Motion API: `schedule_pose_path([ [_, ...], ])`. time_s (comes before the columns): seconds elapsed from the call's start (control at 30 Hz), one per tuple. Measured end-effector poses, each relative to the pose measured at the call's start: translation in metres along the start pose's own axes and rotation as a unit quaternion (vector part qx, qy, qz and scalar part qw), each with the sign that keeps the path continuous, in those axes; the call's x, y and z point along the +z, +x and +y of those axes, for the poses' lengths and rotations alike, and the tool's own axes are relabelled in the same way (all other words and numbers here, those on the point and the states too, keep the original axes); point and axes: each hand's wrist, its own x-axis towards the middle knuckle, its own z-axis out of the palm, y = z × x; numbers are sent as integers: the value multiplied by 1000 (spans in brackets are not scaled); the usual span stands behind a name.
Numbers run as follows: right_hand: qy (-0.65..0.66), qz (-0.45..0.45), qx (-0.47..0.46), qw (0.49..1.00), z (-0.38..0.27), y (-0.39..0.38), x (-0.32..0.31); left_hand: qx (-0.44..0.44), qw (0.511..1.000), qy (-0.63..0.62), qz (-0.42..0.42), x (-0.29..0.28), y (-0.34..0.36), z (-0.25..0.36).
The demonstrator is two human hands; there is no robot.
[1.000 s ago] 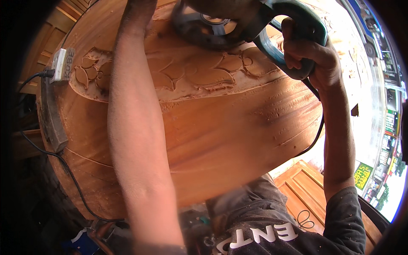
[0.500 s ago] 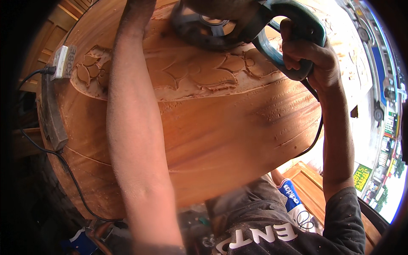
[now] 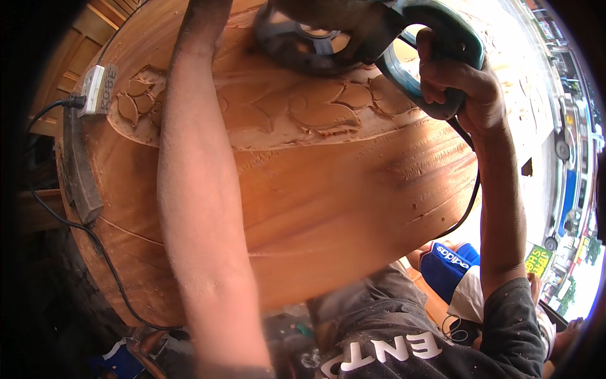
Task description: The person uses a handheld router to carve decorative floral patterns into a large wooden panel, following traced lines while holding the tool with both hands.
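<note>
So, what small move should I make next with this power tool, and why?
I'd probably ease the power tool slightly along the carved leaves, steering with the right hand: it grips the looped handle, and the round base overlaps the leaves in this view. The left hand is mostly cut off at the top, so its hold is unclear.

Shirt [image 3: 404, 347]: near-black, creased, pale specks all over. Bold white lettering [image 3: 391, 349] across shirt's front. Short right sleeve [image 3: 512, 316], same dark cloth, at shirt's right side. Past shirt's front: creased grey cloth [image 3: 372, 294], garment unclear. Right hand [image 3: 464, 88], left forearm [image 3: 202, 170]: bare.
</note>
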Motion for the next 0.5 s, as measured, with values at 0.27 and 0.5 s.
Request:
schedule_pose_path([
  [0.27,-8,-16,16,1000,2,4,-1,6,1000,-1,-15,-8,-2,-3],
  [0.5,0,-20,25,999,1,6,-4,1,1000,-19,-9,-9,-1,-4],
])
